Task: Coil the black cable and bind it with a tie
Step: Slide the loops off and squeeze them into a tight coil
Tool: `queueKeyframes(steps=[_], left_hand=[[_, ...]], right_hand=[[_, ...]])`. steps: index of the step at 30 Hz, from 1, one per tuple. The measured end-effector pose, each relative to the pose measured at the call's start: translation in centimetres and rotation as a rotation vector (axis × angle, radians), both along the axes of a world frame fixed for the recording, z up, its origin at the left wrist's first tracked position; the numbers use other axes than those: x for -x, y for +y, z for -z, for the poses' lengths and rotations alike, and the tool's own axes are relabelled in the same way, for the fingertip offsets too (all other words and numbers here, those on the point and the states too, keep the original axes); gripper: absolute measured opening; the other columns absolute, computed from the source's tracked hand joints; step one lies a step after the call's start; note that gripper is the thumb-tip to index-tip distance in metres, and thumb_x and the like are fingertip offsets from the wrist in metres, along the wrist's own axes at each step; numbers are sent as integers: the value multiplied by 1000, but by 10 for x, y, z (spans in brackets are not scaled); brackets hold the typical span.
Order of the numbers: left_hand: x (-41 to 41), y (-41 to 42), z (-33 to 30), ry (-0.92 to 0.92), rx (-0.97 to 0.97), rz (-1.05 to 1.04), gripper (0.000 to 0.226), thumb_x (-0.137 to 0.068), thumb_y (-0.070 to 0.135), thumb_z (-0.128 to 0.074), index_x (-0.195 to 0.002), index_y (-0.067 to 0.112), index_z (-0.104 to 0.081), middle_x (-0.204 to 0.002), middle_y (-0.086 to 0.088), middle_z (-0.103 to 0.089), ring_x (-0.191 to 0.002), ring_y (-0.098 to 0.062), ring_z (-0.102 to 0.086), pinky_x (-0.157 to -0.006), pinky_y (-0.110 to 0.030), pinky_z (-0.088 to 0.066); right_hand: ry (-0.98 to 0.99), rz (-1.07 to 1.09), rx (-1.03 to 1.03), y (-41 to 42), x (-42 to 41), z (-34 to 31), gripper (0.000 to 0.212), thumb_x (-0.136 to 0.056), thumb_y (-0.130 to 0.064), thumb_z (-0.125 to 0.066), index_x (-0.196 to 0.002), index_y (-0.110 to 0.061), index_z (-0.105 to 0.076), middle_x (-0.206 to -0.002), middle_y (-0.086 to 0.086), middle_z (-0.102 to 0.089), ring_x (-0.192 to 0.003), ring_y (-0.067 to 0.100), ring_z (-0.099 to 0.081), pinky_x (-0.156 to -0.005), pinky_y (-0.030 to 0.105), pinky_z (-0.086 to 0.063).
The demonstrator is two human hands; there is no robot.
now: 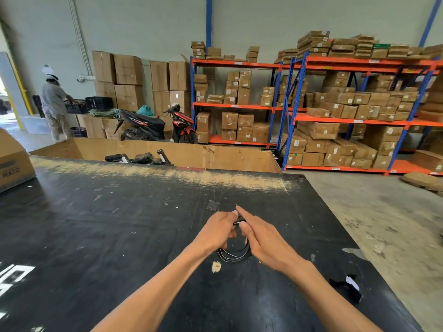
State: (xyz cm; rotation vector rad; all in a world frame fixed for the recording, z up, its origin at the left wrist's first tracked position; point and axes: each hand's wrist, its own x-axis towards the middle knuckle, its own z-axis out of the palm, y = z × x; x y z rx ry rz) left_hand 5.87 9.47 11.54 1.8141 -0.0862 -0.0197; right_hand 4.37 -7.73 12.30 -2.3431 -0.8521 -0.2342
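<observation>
A black cable (233,256) hangs in a small coil of several loops just above the black table (119,224). My left hand (217,232) grips the coil's top from the left, fingers curled around the strands. My right hand (260,238) pinches the same top section from the right between thumb and fingers, with the index finger stretched out forward. The top of the coil is mostly hidden between my hands; thin pale glints show on the lower loops. I cannot make out a tie on the coil.
A black strap with a white tag (348,285) lies near the table's right edge. A cardboard box (14,161) sits at the far left. Behind the table stands a large carton (215,155) holding black parts. Farther back are a scooter (155,124), shelves of boxes and a person (54,104).
</observation>
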Motion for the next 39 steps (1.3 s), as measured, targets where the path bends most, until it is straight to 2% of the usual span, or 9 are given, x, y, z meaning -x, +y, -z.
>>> queueKeyframes(steps=[6,10,15,18,21,29,32,35,39], left_hand=[[11,-1,-1,-104,103,29,55,-101,48,-39,-56,27,-62,-49,12,-43,-42,-4,-36,-37,-18,-28],[14,-3,-9,-195,-55,-83,64,-105,52,-31,-51,23,-50,-46,9,-44,-41,-7,-36,-46,-24,-31],[11,-7,-9,-192,-191,-171,53,-105,44,-34,-64,19,-57,-51,11,-56,-44,-1,-45,-53,-24,-37],[12,-2,-8,-191,-243,-94,18,-101,38,-48,-95,29,-63,-72,10,-64,-60,-9,-58,-67,-30,-48],[12,5,-3,-285,-246,-11,32,-99,29,-60,-131,33,-57,-92,4,-67,-69,-12,-68,-72,-22,-53],[21,-2,-12,-501,-318,-161,21,-96,7,-64,-112,9,-77,-92,-5,-76,-81,-16,-73,-79,-27,-56],[22,-4,-13,-413,-194,-198,19,-96,8,-64,-107,11,-78,-88,0,-77,-75,-5,-73,-70,-10,-50],[19,-2,-7,-257,-37,-145,17,-95,9,-66,-106,13,-79,-81,-3,-80,-75,-9,-76,-72,-11,-52],[20,-14,-2,-111,182,-79,11,-88,4,-74,-96,9,-81,-81,-12,-81,-77,-24,-78,-74,-22,-60]], right_hand=[[81,69,-276,2,-3,-5,31,-102,-28,-58,-131,-38,-66,-77,-3,-69,-70,2,-64,-67,12,-45],[167,127,-338,7,-2,-7,20,-99,-30,-64,-113,-35,-77,-72,-2,-73,-72,11,-68,-72,27,-51],[-98,278,-132,18,-4,-1,19,-100,-19,-58,-93,-17,-75,-73,9,-63,-73,22,-60,-71,35,-46],[-76,350,-152,16,-10,-1,19,-100,-16,-57,-94,-13,-75,-76,12,-64,-76,26,-57,-70,34,-41],[-19,363,-147,11,-14,-4,19,-101,-18,-57,-98,-14,-76,-80,10,-65,-79,23,-56,-69,27,-32],[213,258,-245,4,-18,-18,22,-102,-27,-57,-99,-24,-78,-62,-11,-64,-60,-4,-59,-60,13,-40],[409,263,-510,7,-16,-16,28,-102,-25,-58,-85,-11,-76,-63,-8,-64,-63,5,-59,-74,25,-49],[551,275,-700,5,-10,-11,24,-100,-13,-60,-88,-2,-77,-69,5,-62,-71,19,-60,-91,47,-56],[586,332,-705,-13,-5,-7,18,-98,-3,-62,-102,9,-75,-68,6,-62,-71,20,-58,-80,37,-58]])
